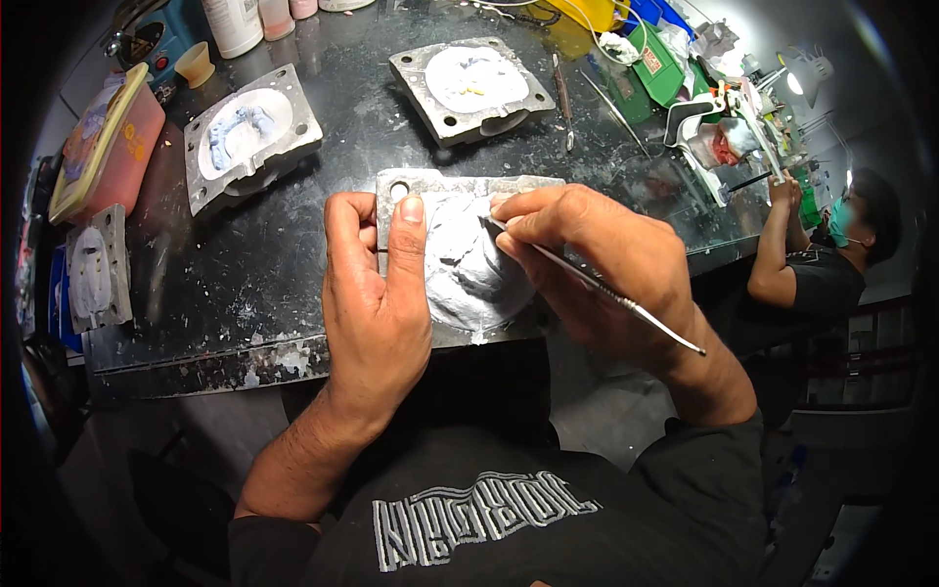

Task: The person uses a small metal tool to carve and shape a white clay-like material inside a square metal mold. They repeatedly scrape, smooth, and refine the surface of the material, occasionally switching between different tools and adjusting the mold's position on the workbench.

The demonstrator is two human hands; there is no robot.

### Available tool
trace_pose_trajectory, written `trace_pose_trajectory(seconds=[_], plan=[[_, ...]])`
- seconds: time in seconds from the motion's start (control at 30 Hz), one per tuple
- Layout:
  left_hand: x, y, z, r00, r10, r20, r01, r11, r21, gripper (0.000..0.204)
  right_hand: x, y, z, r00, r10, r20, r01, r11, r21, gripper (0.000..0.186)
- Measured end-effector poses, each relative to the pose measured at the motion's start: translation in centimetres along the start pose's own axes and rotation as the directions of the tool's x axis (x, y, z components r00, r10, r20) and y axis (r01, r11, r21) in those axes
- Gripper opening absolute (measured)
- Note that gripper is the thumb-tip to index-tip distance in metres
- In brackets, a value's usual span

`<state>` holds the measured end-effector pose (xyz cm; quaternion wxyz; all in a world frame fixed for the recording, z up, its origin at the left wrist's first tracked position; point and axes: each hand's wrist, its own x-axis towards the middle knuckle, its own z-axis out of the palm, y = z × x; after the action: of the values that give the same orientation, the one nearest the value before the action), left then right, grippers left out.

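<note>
My left hand [377,293] grips the left side of a square grey metal mould frame [455,186] filled with white plaster, its thumb lying on the frame's top face near a corner hole. The frame rests at the near edge of the dark worktable [245,293]. My right hand [597,259] holds a thin metal carving tool [626,303] like a pen. The tool's tip touches the upper part of the plaster mass [474,274]. The tool's rear end sticks out past my wrist to the right.
Two more plaster-filled metal frames lie further back, one left [249,137], one centre [471,86]; a third [96,269] lies at the left edge. A pink box [108,152], bottles and a small cup [196,64] stand behind. Another person [822,264] works at right.
</note>
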<state>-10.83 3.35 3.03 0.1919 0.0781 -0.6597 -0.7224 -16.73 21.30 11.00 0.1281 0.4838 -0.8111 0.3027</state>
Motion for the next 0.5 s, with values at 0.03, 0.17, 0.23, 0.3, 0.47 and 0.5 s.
trace_pose_trajectory(seconds=[0.03,0.17,0.23,0.3,0.47,0.5], plan=[[0.0,0.0,0.0,1.0,-0.001,-0.005,0.001,1.0,-0.005,0.02,0.1,0.0,0.2,1.0,-0.023,-0.011,0.023,1.0,-0.015,0.013],[-0.1,-0.2,-0.3,1.0,0.029,0.007,-0.029,1.0,0.012,0.019,0.1,-0.2,0.5,0.999,0.008,-0.053,-0.007,1.0,0.005,0.012],[-0.1,0.1,-0.3,1.0,0.022,0.019,-0.022,1.0,-0.001,0.018,0.2,-0.2,0.4,0.999,0.017,-0.052,-0.016,1.0,0.004,0.012],[-0.1,0.0,-0.2,0.999,0.024,0.021,-0.024,0.999,-0.026,0.018,0.5,-0.4,-0.2,0.999,0.039,0.017,-0.038,0.998,-0.042,0.012],[0.1,-0.1,-0.1,0.999,0.043,0.02,-0.042,0.999,-0.028,0.018,1.2,-0.3,-0.4,0.995,0.032,0.094,-0.023,0.995,-0.097,0.014],[0.2,-0.5,-0.1,0.998,0.058,0.019,-0.058,0.998,-0.031,0.019,1.2,-0.2,-0.4,0.995,0.012,0.098,-0.001,0.994,-0.108,0.015]])
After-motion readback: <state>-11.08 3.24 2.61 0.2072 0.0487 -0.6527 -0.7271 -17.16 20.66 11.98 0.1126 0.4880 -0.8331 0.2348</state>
